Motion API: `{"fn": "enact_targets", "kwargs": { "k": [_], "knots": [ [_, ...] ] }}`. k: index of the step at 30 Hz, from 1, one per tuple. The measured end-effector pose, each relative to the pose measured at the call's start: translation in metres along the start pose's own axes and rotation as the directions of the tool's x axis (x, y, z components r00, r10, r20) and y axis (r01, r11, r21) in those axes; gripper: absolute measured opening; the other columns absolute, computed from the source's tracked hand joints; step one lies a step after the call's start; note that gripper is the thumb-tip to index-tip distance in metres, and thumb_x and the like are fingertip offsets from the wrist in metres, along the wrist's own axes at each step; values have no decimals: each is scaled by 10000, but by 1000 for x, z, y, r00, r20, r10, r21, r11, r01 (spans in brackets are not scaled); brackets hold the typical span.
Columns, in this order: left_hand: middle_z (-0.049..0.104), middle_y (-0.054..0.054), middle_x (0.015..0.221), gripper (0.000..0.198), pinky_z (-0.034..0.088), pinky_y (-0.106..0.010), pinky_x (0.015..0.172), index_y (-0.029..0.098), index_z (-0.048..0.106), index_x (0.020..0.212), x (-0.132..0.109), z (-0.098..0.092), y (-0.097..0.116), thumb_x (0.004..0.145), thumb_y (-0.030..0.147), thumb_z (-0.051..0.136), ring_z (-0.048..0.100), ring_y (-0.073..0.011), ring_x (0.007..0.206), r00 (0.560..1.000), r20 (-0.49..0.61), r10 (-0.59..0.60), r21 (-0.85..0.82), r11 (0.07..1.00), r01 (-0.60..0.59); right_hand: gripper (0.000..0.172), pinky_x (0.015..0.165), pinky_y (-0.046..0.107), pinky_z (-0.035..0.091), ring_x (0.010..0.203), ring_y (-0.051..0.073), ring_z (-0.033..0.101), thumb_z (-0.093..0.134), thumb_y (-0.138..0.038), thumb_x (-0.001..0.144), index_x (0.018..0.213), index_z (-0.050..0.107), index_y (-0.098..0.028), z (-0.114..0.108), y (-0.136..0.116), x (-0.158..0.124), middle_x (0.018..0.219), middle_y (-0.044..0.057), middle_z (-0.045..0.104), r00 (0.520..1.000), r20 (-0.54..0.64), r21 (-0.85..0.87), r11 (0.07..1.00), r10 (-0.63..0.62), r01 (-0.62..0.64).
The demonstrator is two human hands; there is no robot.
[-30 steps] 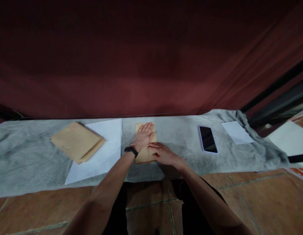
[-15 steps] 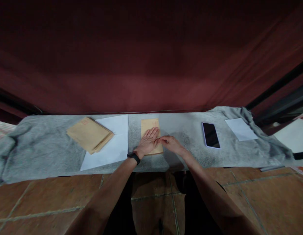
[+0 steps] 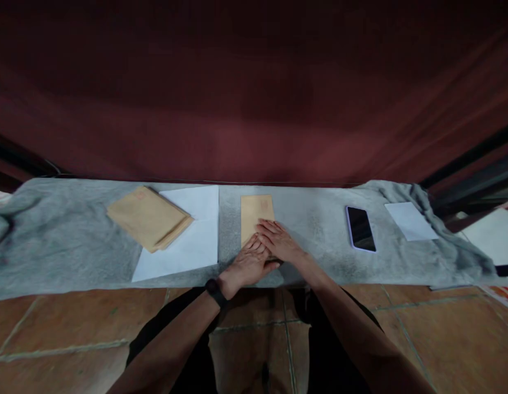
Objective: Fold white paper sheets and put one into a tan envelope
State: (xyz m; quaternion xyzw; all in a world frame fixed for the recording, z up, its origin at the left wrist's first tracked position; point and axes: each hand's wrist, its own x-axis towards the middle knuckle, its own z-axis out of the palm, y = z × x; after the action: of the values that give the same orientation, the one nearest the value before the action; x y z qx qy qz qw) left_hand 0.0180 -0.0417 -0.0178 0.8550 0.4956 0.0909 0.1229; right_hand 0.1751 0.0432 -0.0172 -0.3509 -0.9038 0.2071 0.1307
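A single brown envelope (image 3: 256, 216) lies lengthwise on the grey cloth (image 3: 65, 246) in front of me. My left hand (image 3: 249, 264), with a black band on its wrist, lies flat on the envelope's near end, fingers stretched out. My right hand (image 3: 280, 242) rests flat beside it on the envelope's near right part, fingers pointing left and touching the left hand. Neither hand holds anything. The envelope's far half shows bare.
A stack of brown envelopes (image 3: 149, 217) sits on white paper sheets (image 3: 188, 243) at the left. A dark phone (image 3: 360, 228) and a white sheet (image 3: 410, 221) lie at the right. A dark red curtain (image 3: 254, 98) hangs behind; tiled floor (image 3: 65, 328) lies near me.
Both hands have slid back toward me along the envelope, uncovering its far half. The right hand has moved from the envelope's edge onto its surface. The view shifted slightly.
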Motion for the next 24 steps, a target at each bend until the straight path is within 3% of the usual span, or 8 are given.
{"fn": "enact_targets", "kwargs": {
  "k": [8, 15, 24],
  "knots": [
    [532, -191, 1546, 594, 221, -471, 1282, 96, 486, 1499, -3, -1, 14, 1052, 479, 412, 418, -295, 1499, 995, -79, 59, 46, 997, -55, 511, 1307, 489, 184, 1571, 218, 296, 311, -377, 1091, 1563, 464, -257, 4, 10, 29, 1686, 38, 353, 996, 36, -66, 994, 85, -83],
    [495, -143, 1591, 615, 177, -391, 1288, 114, 446, 1545, -11, -7, 20, 1072, 496, 360, 424, -256, 1499, 993, -39, 115, 83, 990, -112, 553, 1298, 514, 182, 1582, 255, 261, 322, -387, 1082, 1602, 396, -214, 10, 14, 49, 1714, 80, 276, 973, -96, -126, 967, 210, -221],
    [437, -135, 1633, 641, 146, -349, 1281, 108, 405, 1567, -20, -9, 21, 1072, 513, 364, 380, -233, 1526, 989, 18, 144, 89, 985, -145, 617, 1292, 534, 168, 1594, 274, 223, 332, -430, 1074, 1634, 309, -173, 13, 11, 41, 1726, 116, 221, 977, -79, -175, 962, 200, -211]
  ]
}}
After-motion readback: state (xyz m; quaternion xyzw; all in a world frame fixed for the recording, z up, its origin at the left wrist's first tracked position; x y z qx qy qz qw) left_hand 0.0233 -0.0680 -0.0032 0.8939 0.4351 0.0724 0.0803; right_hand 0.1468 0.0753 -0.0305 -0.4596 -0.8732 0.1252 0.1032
